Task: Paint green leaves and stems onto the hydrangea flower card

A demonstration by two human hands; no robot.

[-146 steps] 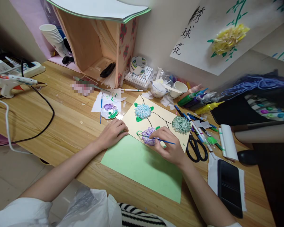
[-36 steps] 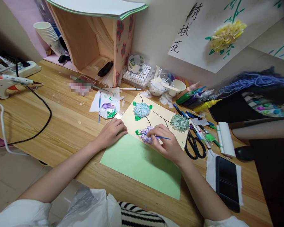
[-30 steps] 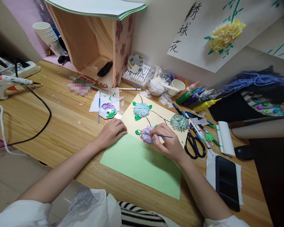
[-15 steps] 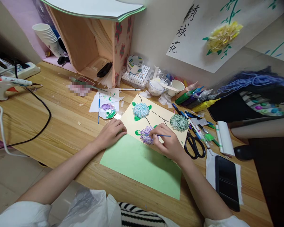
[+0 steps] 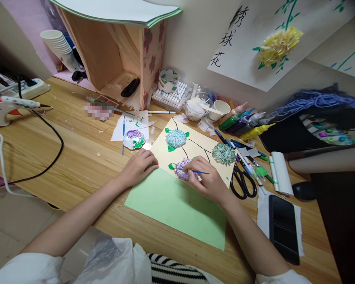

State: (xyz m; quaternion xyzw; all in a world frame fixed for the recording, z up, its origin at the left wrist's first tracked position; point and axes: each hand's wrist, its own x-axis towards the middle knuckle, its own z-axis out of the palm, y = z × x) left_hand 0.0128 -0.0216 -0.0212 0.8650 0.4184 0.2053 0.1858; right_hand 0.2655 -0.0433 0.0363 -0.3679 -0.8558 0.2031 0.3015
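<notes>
A thin blue paintbrush (image 5: 203, 172) is pinched in my right hand (image 5: 205, 179). Its tip reaches over the left side of the purple flower (image 5: 182, 163), close to the green leaf (image 5: 172, 166); whether it touches cannot be told. My left hand (image 5: 140, 165) lies with its fingers on the left corner of the cream paper (image 5: 162, 154), holding nothing. On that paper are also a light blue flower (image 5: 176, 138), a dark green flower (image 5: 223, 154) and black stems. Green paper (image 5: 177, 213) lies under its near edge.
A palette (image 5: 133, 139) with purple and green paint sits left of the paper, beside another brush (image 5: 123, 136). Black-handled scissors (image 5: 243, 183), scattered pens and a black phone (image 5: 284, 228) are at right. A glue gun (image 5: 12, 104) with its cord lies far left.
The brush in my right hand has shifted slightly left, its tip now nearer the green leaf. My left hand has stayed in place.
</notes>
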